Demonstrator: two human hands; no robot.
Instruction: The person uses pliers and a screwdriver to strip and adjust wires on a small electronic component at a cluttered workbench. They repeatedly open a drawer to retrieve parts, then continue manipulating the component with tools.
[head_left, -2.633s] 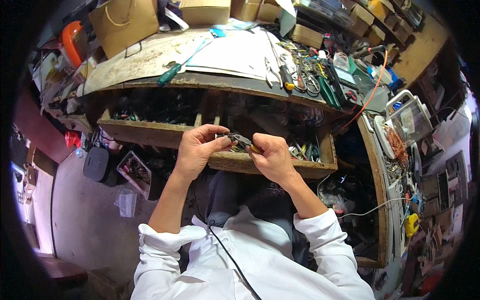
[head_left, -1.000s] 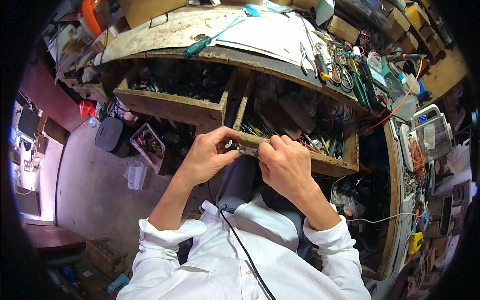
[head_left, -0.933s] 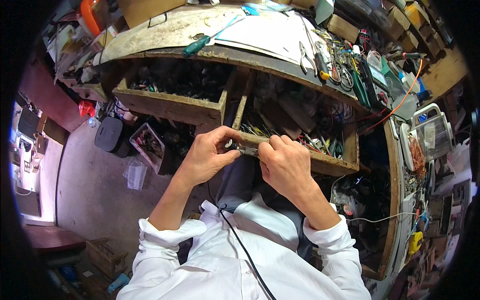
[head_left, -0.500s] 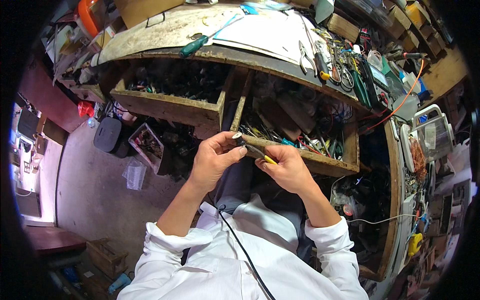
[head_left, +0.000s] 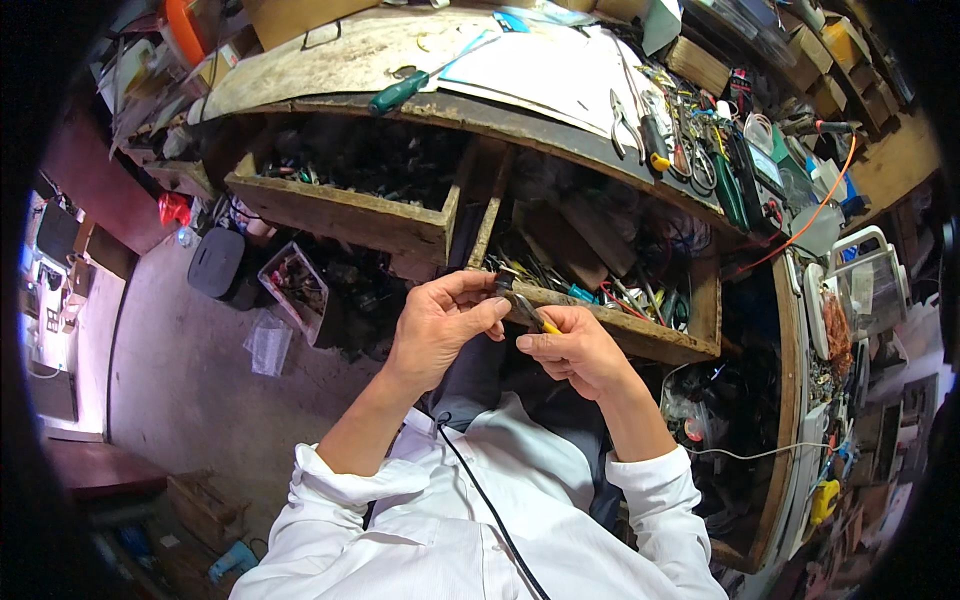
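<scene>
My left hand (head_left: 432, 328) pinches a small black part (head_left: 504, 283) with a pale end between thumb and fingers. My right hand (head_left: 582, 350) is closed around a yellow-handled hand tool (head_left: 549, 326). The tool's grey metal end points up and left to the small part and seems to meet it. My fist hides most of the handle, so its exact kind cannot be told. Both hands are held above my lap, just in front of an open wooden drawer (head_left: 640, 337) full of tools.
A second pulled-out drawer (head_left: 340, 212) of small parts stands to the left. On the bench (head_left: 290, 75) lie a green-handled screwdriver (head_left: 398, 92), pliers (head_left: 626, 128) and several other tools. A bin (head_left: 219, 262) and a box of scraps (head_left: 300, 290) stand on the floor.
The black part has tilted in my left fingers, and both hands have shifted slightly right. My right fingers have moved on the tool's handle, and more of its metal end shows.
</scene>
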